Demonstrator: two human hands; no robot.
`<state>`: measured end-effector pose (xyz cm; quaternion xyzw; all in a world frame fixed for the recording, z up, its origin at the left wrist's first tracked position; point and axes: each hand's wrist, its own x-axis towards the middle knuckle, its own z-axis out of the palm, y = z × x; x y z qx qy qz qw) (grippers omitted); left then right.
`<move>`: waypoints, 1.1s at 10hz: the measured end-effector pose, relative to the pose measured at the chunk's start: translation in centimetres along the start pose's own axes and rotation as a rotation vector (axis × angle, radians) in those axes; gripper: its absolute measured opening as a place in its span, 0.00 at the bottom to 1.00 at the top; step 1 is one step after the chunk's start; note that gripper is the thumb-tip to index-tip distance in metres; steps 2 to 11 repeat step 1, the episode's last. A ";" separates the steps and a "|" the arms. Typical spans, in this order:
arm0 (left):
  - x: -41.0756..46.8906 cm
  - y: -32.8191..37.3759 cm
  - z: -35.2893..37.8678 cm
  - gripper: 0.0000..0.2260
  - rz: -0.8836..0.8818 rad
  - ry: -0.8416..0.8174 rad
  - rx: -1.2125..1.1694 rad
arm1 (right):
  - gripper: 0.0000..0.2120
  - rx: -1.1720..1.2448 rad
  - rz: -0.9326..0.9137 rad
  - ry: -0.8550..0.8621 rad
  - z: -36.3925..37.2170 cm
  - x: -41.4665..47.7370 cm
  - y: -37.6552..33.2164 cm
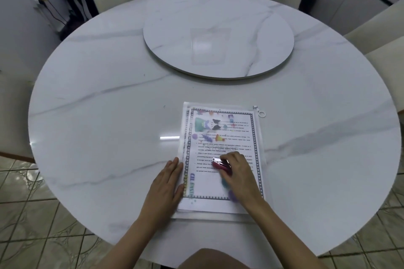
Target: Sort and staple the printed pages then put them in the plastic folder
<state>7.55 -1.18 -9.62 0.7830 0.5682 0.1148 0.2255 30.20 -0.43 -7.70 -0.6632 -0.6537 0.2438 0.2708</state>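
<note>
At the near edge of the table (109, 126), a person's left hand (166, 183) lies flat, fingers straight and together, pinning the printed pages (220, 137) against sliding. The right hand (238, 172) curls its fingers round a red stapler (220, 165) on the top sheet (text too blurred to read). The plastic folder (184, 107) appears to lie beneath; a turntable (218, 39) sits beyond.

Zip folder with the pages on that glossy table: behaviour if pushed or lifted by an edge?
Probably floppy: the folder looks like thin clear film lying flat with the pages. Likely slides easily: the table is glossy, mirroring a light. The pages may fan; their left edges are already offset.
</note>
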 end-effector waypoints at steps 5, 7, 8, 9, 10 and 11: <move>-0.3 0.3 -0.5 0.33 -0.028 -0.027 -0.030 | 0.15 0.063 0.028 0.024 -0.1 0.3 -0.3; -0.3 0.3 -0.5 0.33 -0.028 -0.027 -0.030 | 0.15 0.063 0.028 0.024 -0.1 0.3 -0.3; -0.3 0.3 -0.5 0.33 -0.028 -0.027 -0.030 | 0.15 0.063 0.028 0.024 -0.1 0.3 -0.3; -0.3 0.3 -0.5 0.33 -0.028 -0.027 -0.030 | 0.15 0.063 0.028 0.024 -0.1 0.3 -0.3; -0.3 0.3 -0.5 0.33 -0.028 -0.027 -0.030 | 0.15 0.063 0.028 0.024 -0.1 0.3 -0.3; -0.3 0.3 -0.5 0.33 -0.028 -0.027 -0.030 | 0.15 0.063 0.028 0.024 -0.1 0.3 -0.3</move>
